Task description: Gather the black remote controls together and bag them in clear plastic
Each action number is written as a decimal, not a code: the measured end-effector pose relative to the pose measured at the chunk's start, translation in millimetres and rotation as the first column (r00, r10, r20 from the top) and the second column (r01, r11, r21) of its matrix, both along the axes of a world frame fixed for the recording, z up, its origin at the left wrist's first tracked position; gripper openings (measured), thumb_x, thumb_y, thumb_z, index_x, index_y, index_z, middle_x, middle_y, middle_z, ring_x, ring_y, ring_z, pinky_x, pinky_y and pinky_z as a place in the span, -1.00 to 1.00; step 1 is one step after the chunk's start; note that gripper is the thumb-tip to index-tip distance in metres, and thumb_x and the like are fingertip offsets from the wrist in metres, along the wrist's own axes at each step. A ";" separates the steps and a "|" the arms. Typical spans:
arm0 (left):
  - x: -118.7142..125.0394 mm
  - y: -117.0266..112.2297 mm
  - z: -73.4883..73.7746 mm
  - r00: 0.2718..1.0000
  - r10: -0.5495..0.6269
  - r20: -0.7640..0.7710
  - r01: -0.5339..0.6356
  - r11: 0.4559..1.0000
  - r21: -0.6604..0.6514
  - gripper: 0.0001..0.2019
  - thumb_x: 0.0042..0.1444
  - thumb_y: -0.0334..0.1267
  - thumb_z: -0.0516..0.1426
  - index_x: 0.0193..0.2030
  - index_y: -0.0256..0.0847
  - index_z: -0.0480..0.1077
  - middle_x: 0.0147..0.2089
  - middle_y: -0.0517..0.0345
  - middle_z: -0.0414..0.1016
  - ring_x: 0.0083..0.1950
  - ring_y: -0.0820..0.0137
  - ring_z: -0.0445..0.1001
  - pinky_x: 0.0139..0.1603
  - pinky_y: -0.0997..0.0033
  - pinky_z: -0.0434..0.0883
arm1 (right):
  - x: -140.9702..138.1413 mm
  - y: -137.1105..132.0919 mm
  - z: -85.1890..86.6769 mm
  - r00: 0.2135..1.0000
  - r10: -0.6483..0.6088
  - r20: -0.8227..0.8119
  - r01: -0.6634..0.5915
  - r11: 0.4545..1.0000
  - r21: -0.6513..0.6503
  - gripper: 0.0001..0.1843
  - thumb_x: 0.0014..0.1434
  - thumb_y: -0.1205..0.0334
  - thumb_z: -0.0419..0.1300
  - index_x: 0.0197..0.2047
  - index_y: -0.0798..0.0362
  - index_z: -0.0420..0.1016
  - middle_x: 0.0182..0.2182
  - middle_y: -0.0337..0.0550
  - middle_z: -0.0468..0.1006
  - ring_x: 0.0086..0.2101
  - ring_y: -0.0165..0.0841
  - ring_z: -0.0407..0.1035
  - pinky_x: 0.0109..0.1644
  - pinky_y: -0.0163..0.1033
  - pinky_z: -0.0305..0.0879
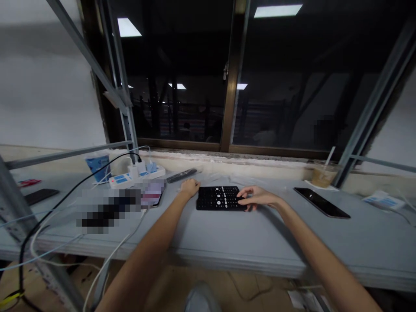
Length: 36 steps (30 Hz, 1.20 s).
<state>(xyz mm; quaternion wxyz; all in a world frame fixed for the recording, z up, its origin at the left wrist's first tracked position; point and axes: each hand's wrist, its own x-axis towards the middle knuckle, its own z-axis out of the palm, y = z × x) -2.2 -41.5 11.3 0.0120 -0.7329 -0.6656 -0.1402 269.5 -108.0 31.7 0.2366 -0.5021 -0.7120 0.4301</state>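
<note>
A flat black rectangular board (212, 200) with rows of small white marks and several white discs lies on the grey shelf top (260, 242); I cannot tell exactly what it is. My left hand (189, 188) rests at its upper left corner, fingers curled in against the edge. My right hand (255, 197) is at the right end, thumb and fingers bent over that edge and gripping it. Part of the board's right side is hidden under those fingers.
To the left are a white power strip (152, 174) with chargers, a lit phone (154, 193), a blue cup (98, 168) and trailing cables. A dark stick-like object (182, 175) lies behind. On the right are a black phone (321, 203) and a drink cup (322, 175) with a straw. Metal posts flank the shelf.
</note>
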 end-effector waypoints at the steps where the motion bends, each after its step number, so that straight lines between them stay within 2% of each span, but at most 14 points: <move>1: 0.2 -0.3 0.0 1.000 -0.001 -0.001 0.001 1.000 0.000 -0.63 0.18 -0.13 -0.10 -0.28 -0.22 0.49 -0.18 -0.05 0.52 -0.09 0.26 0.44 -0.12 0.39 0.29 | 0.2 -0.6 0.0 1.000 0.004 0.015 -0.004 1.000 -0.001 -0.47 -0.22 0.03 0.35 -0.18 0.10 0.41 -0.47 -0.18 0.48 -0.55 -0.43 0.43 -0.62 -0.42 0.28; 3: 0.5 -0.9 0.2 1.000 -0.002 -0.003 0.002 1.000 0.000 -0.63 0.18 -0.13 -0.10 -0.28 -0.22 0.49 -0.18 -0.04 0.51 -0.08 0.26 0.43 -0.10 0.38 0.29 | 0.8 -1.5 0.1 0.999 0.005 0.032 -0.005 1.000 -0.006 -0.45 -0.23 0.05 0.35 -0.15 0.09 0.39 -0.50 -0.20 0.48 -0.56 -0.43 0.42 -0.62 -0.41 0.28; 9: 0.8 -3.8 1.5 1.000 -0.003 -0.013 0.003 1.000 0.005 -0.61 0.19 -0.12 -0.12 -0.28 -0.20 0.49 -0.17 -0.03 0.51 -0.09 0.26 0.44 -0.10 0.36 0.29 | 2.5 -1.3 0.4 1.000 -0.001 0.004 0.001 0.998 -0.066 -0.53 -0.25 0.08 0.36 -0.27 0.11 0.39 -0.48 -0.20 0.47 -0.57 -0.46 0.41 -0.59 -0.42 0.32; 17: -0.2 -0.2 -1.2 1.000 0.008 -0.030 -0.006 0.997 0.073 -0.61 0.19 -0.11 -0.12 -0.28 -0.21 0.49 -0.16 -0.04 0.51 -0.08 0.24 0.44 -0.06 0.31 0.28 | -1.7 -3.5 1.0 1.000 -0.010 0.005 0.010 0.999 -0.035 -0.56 -0.27 0.03 0.35 -0.37 0.09 0.34 -0.51 -0.27 0.41 -0.59 -0.46 0.40 -0.68 -0.45 0.20; 21: 2.9 -3.7 6.2 0.999 -0.012 -0.041 0.019 0.982 0.187 -0.61 0.23 -0.15 -0.17 -0.12 -0.23 0.42 -0.08 -0.05 0.46 -0.04 0.25 0.40 0.01 0.26 0.22 | -1.0 1.6 -1.1 1.000 -0.023 -0.014 0.023 0.998 0.054 -0.57 -0.19 -0.03 0.30 -0.31 0.07 0.37 -0.54 -0.28 0.37 -0.64 -0.51 0.31 -0.71 -0.44 0.13; 24: 10.6 -11.4 16.5 0.997 -0.062 -0.052 0.074 0.954 0.289 -0.61 0.25 -0.16 -0.21 0.02 -0.17 0.33 -0.01 0.00 0.41 0.00 0.29 0.35 0.03 0.28 0.19 | -1.2 8.2 -4.7 0.992 -0.087 -0.095 0.108 0.965 0.240 -0.49 -0.12 -0.07 0.24 -0.14 0.05 0.34 -0.46 -0.25 0.36 -0.62 -0.51 0.27 -0.69 -0.40 0.14; 25: 14.4 -14.5 19.8 0.993 -0.093 -0.066 0.109 0.943 0.314 -0.62 0.25 -0.16 -0.21 0.04 -0.14 0.31 -0.01 0.04 0.40 0.01 0.31 0.34 0.03 0.30 0.18 | -2.0 10.0 -6.2 0.983 -0.128 -0.129 0.166 0.925 0.342 -0.45 -0.11 -0.06 0.23 -0.08 0.04 0.31 -0.41 -0.23 0.36 -0.59 -0.49 0.28 -0.66 -0.38 0.18; 26: 18.8 -17.7 22.6 0.987 -0.131 -0.091 0.154 0.929 0.337 -0.64 0.24 -0.17 -0.19 0.04 -0.13 0.30 -0.01 0.06 0.40 0.02 0.32 0.33 0.03 0.30 0.17 | -3.2 11.3 -7.6 0.973 -0.172 -0.157 0.226 0.859 0.460 -0.42 -0.11 -0.04 0.23 -0.04 0.03 0.27 -0.36 -0.20 0.36 -0.53 -0.46 0.31 -0.61 -0.36 0.23; 29: 35.0 -27.0 26.7 0.937 -0.257 -0.236 0.337 0.844 0.418 -0.67 0.22 -0.19 -0.11 0.05 -0.17 0.28 -0.04 0.04 0.40 -0.01 0.28 0.34 0.01 0.25 0.17 | -8.7 11.4 -10.6 0.938 -0.311 -0.152 0.310 0.559 0.769 -0.37 -0.09 0.02 0.22 0.06 -0.03 0.21 -0.18 -0.10 0.33 -0.25 -0.29 0.33 -0.37 -0.24 0.34; 31: 46.9 -32.9 25.9 0.895 -0.311 -0.319 0.432 0.779 0.454 -0.68 0.19 -0.20 -0.06 0.05 -0.22 0.27 -0.07 0.01 0.41 -0.03 0.26 0.35 -0.01 0.22 0.17 | -13.3 9.0 -10.4 0.918 -0.388 -0.087 0.249 0.388 0.887 -0.36 -0.05 0.06 0.20 0.12 -0.06 0.18 -0.08 -0.06 0.29 -0.10 -0.19 0.26 -0.21 -0.14 0.34; 33: 57.8 -38.1 23.4 0.869 -0.356 -0.345 0.487 0.739 0.466 -0.70 0.17 -0.20 -0.02 0.02 -0.22 0.28 -0.10 0.03 0.42 -0.07 0.27 0.37 -0.04 0.24 0.18 | -17.5 6.5 -8.8 0.899 -0.436 -0.041 0.164 0.248 0.955 -0.42 -0.01 0.10 0.18 0.11 -0.06 0.23 -0.03 -0.04 0.26 -0.02 -0.17 0.19 -0.06 -0.06 0.27; 36: 68.5 -44.0 20.4 0.839 -0.426 -0.339 0.543 0.705 0.456 -0.75 0.19 -0.18 -0.04 -0.05 -0.18 0.30 -0.12 0.10 0.43 -0.11 0.33 0.38 -0.08 0.29 0.18 | -21.1 5.0 -5.9 0.891 -0.453 -0.018 0.059 0.077 0.995 -0.66 0.04 0.18 0.17 -0.07 -0.08 0.42 0.03 -0.07 0.24 0.06 -0.16 0.10 0.10 0.00 0.09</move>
